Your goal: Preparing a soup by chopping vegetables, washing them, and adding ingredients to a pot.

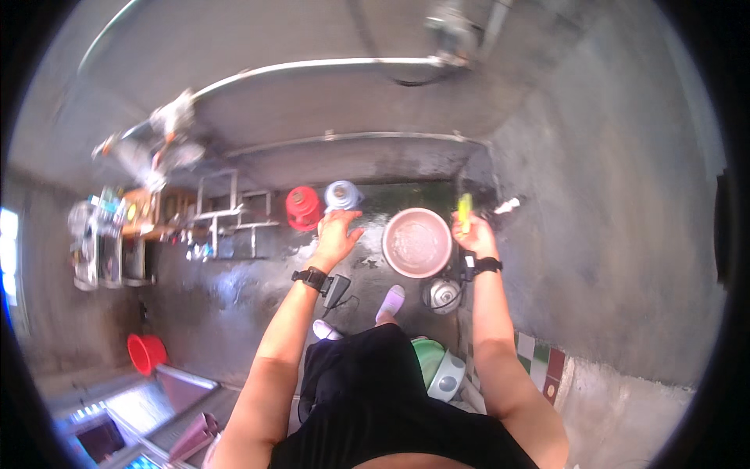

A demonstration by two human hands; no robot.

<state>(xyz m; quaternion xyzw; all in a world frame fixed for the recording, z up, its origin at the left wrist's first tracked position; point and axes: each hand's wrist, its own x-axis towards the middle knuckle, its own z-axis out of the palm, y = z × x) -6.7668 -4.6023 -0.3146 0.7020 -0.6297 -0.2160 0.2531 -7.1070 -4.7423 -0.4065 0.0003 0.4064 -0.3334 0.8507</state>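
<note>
My right hand point(476, 235) holds a small yellow-green object point(464, 212), too blurred to name, just right of a pink basin point(417, 243) on the wet floor. The basin appears to contain water. My left hand point(337, 235) is empty, its fingers apart, left of the basin and in front of a pale blue container point(343, 195). A red gas cylinder point(303, 207) stands beside that container. Each wrist wears a black strap with a small device.
A metal kettle or pot point(442, 295) stands near the basin. Green and white basins point(446, 375) lie near my legs. Metal racks point(225, 231) and a red bucket point(146, 353) are at the left. A pipe with a white tap end point(507, 205) is near the right wall.
</note>
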